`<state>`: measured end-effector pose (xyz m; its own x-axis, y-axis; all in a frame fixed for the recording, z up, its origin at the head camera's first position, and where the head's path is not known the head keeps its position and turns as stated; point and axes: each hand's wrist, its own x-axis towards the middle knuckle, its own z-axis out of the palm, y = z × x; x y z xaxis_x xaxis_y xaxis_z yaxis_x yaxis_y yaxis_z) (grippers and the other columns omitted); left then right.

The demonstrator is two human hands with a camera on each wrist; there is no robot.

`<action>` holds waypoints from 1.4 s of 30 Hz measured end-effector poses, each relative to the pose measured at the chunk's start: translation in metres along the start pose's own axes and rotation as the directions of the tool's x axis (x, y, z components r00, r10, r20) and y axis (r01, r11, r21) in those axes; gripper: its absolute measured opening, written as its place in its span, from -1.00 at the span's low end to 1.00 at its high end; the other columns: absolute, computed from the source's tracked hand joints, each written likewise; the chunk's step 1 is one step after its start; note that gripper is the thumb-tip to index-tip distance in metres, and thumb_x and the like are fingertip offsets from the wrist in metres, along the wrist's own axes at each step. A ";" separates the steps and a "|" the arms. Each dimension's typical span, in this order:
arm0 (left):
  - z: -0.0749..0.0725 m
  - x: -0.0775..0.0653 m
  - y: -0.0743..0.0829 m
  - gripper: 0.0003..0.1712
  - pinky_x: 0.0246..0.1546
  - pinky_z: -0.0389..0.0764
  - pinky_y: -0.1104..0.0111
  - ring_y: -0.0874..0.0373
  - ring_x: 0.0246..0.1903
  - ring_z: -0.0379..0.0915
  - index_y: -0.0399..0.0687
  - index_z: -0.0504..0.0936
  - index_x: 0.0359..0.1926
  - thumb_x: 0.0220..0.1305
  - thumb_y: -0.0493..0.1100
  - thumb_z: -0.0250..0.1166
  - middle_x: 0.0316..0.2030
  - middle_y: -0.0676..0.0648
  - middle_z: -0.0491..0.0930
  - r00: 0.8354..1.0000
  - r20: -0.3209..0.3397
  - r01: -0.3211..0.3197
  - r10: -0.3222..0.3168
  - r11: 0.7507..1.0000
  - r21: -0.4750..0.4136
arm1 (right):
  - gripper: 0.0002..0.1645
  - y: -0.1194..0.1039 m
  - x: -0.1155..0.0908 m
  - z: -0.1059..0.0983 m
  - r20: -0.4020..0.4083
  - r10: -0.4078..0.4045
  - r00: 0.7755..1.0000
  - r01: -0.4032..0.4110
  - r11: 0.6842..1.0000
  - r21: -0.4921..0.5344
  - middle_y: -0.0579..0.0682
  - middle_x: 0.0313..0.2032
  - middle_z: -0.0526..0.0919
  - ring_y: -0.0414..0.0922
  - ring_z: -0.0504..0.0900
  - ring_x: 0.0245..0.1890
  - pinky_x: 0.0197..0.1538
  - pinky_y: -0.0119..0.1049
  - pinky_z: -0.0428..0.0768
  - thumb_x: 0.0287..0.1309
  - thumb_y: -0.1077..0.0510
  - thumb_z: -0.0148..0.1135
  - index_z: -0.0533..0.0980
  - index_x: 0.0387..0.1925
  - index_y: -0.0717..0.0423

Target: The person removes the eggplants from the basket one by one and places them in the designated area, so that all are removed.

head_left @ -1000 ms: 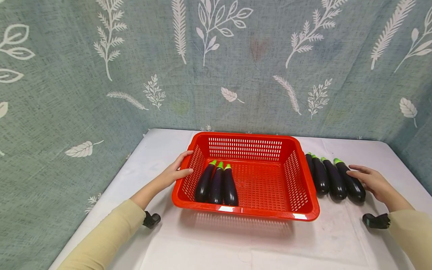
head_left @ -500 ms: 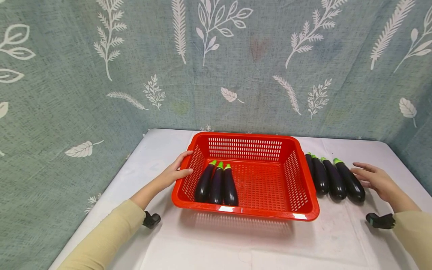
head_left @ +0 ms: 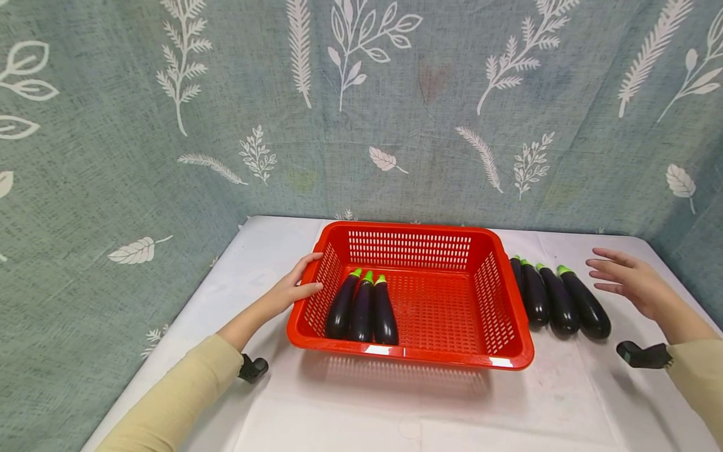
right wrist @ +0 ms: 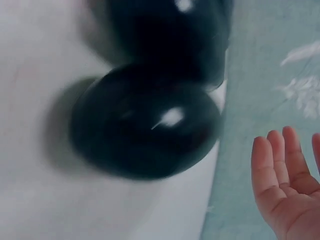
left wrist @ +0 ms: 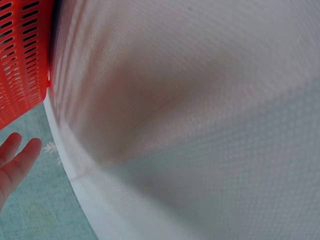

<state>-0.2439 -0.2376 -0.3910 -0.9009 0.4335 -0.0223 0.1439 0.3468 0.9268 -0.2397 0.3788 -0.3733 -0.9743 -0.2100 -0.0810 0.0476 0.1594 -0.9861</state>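
Three glossy dark eggplants point(head_left: 362, 314) lie side by side in the left part of a red plastic basket point(head_left: 452, 358), their green stems toward the back. My left hand point(head_left: 285, 295) holds the basket's left rim, thumb and forefinger over the edge. In the left wrist view two of its fingers point(left wrist: 20, 165) show below the perforated wall. Several more eggplants point(head_left: 584, 306) lie in a row right of the basket, the leftmost partly hidden by its rim. My right hand point(head_left: 638, 284) hovers right of them, fingers extended and apart, holding nothing. Large eggplant ends point(right wrist: 145, 125) fill the right wrist view.
A white cloth point(head_left: 339, 414) covers the table under everything. Grey-green leaf-patterned fabric point(head_left: 361, 125) hangs behind the table and along its left side. A small black wrist device point(head_left: 642, 356) sits at the right sleeve, and another point(head_left: 253, 368) at the left.
My right hand has come away from the rightmost eggplant, moving up and to the right with its fingers spreading. The left hand and the basket have stayed in place.
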 end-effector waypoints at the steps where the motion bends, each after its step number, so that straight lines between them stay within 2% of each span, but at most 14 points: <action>1: 0.000 0.000 0.000 -0.25 -0.13 0.58 0.15 -0.16 0.01 0.35 0.02 -0.06 0.37 0.24 -0.10 0.09 0.19 -0.33 0.16 1.000 -0.002 0.001 -0.001 1.000 -0.001 | -0.74 -0.003 0.001 0.002 0.010 -0.009 1.000 0.009 0.999 0.032 -0.49 -0.24 0.55 -0.46 0.57 -0.28 -0.29 -0.50 0.58 0.33 0.17 -0.10 0.31 -0.13 -0.35; 6: 0.001 0.000 0.001 -0.26 -0.14 0.59 0.15 -0.14 0.00 0.37 0.05 -0.05 0.36 0.24 -0.10 0.10 0.19 -0.31 0.17 1.000 -0.007 0.007 -0.007 1.000 -0.001 | -0.75 -0.018 0.004 0.012 0.056 -0.042 0.998 0.032 0.985 0.169 -0.39 -0.21 0.60 -0.38 0.60 -0.24 -0.27 -0.46 0.60 0.34 0.18 -0.13 0.28 -0.04 -0.23; 15: 0.001 0.000 0.000 -0.27 -0.15 0.59 0.15 -0.16 0.00 0.37 0.05 -0.06 0.37 0.26 -0.11 0.08 0.19 -0.32 0.16 1.000 0.001 0.014 -0.014 1.000 -0.006 | -0.72 -0.047 0.011 0.031 0.106 -0.066 0.992 0.043 0.978 0.204 -0.35 -0.17 0.61 -0.33 0.61 -0.21 -0.24 -0.41 0.61 0.35 0.18 -0.15 0.22 0.03 -0.19; 17: 0.001 0.001 0.000 -0.27 -0.15 0.59 0.16 -0.16 0.00 0.37 0.05 -0.05 0.37 0.26 -0.10 0.08 0.19 -0.32 0.16 1.000 0.001 0.014 -0.014 1.000 -0.007 | -0.65 -0.054 0.013 0.035 0.109 -0.070 0.992 0.048 0.979 0.198 -0.34 -0.16 0.61 -0.32 0.61 -0.21 -0.24 -0.39 0.61 0.35 0.19 -0.14 0.19 0.13 -0.13; 20: 0.001 0.000 0.001 -0.27 -0.15 0.59 0.16 -0.16 0.00 0.37 0.06 -0.05 0.37 0.26 -0.10 0.08 0.19 -0.31 0.17 1.000 -0.001 0.015 -0.015 1.000 -0.005 | -0.44 -0.065 0.014 0.042 0.107 -0.063 0.992 0.045 0.986 0.160 -0.36 -0.16 0.59 -0.33 0.61 -0.20 -0.23 -0.39 0.61 0.34 0.18 -0.13 0.02 0.32 -0.01; 22: 0.001 0.000 0.001 -0.27 -0.14 0.59 0.16 -0.15 0.00 0.36 0.06 -0.05 0.37 0.25 -0.10 0.09 0.19 -0.31 0.17 1.000 -0.003 0.017 -0.017 1.000 -0.003 | -0.30 -0.072 0.016 0.048 0.105 -0.054 0.993 0.040 0.991 0.130 -0.38 -0.16 0.58 -0.34 0.60 -0.20 -0.23 -0.40 0.61 0.34 0.17 -0.11 -0.13 0.39 0.10; 30: 0.001 0.000 0.002 -0.26 -0.14 0.59 0.15 -0.15 0.00 0.36 0.05 -0.06 0.37 0.25 -0.11 0.09 0.20 -0.31 0.16 1.000 -0.004 0.020 -0.020 1.000 -0.002 | -0.29 -0.089 0.020 0.077 0.108 -0.042 0.993 0.034 0.996 0.078 -0.36 -0.16 0.58 -0.33 0.60 -0.20 -0.23 -0.37 0.62 0.30 0.15 -0.05 -0.08 0.37 0.14; 36: 0.000 -0.001 0.000 -0.25 -0.15 0.59 0.16 -0.14 0.00 0.36 0.06 -0.05 0.37 0.25 -0.09 0.10 0.19 -0.31 0.16 1.000 -0.007 0.016 -0.016 1.000 0.008 | -0.20 -0.101 0.023 0.101 0.122 -0.004 0.993 0.011 0.998 -0.058 -0.38 -0.11 0.51 -0.37 0.57 -0.16 -0.15 -0.35 0.61 0.28 0.06 0.00 -0.12 0.39 0.16; 39: 0.000 -0.001 0.000 -0.24 -0.15 0.59 0.16 -0.13 -0.01 0.37 0.04 -0.05 0.37 0.24 -0.09 0.12 0.18 -0.31 0.17 1.000 -0.011 0.011 -0.011 1.000 0.008 | -0.20 -0.107 0.024 0.113 0.131 0.006 0.991 0.011 0.991 -0.130 -0.18 0.06 0.44 -0.39 0.54 -0.13 -0.10 -0.33 0.59 0.27 0.01 0.00 -0.11 0.39 0.14; 42: 0.000 0.000 0.000 -0.24 -0.16 0.59 0.16 -0.14 -0.01 0.37 0.02 -0.05 0.37 0.24 -0.09 0.12 0.18 -0.32 0.17 1.000 -0.010 0.003 -0.002 1.000 0.006 | -0.20 -0.112 0.026 0.124 0.156 0.023 0.988 -0.001 0.990 -0.139 0.13 0.25 0.25 -0.34 0.53 -0.08 -0.05 -0.30 0.57 0.27 0.00 0.01 -0.10 0.39 0.13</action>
<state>-0.2436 -0.2376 -0.3910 -0.9051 0.4246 -0.0210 0.1442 0.3530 0.9245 -0.2435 0.2355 -0.2828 -0.9269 -0.3539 -0.1251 0.0174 0.2924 -0.9561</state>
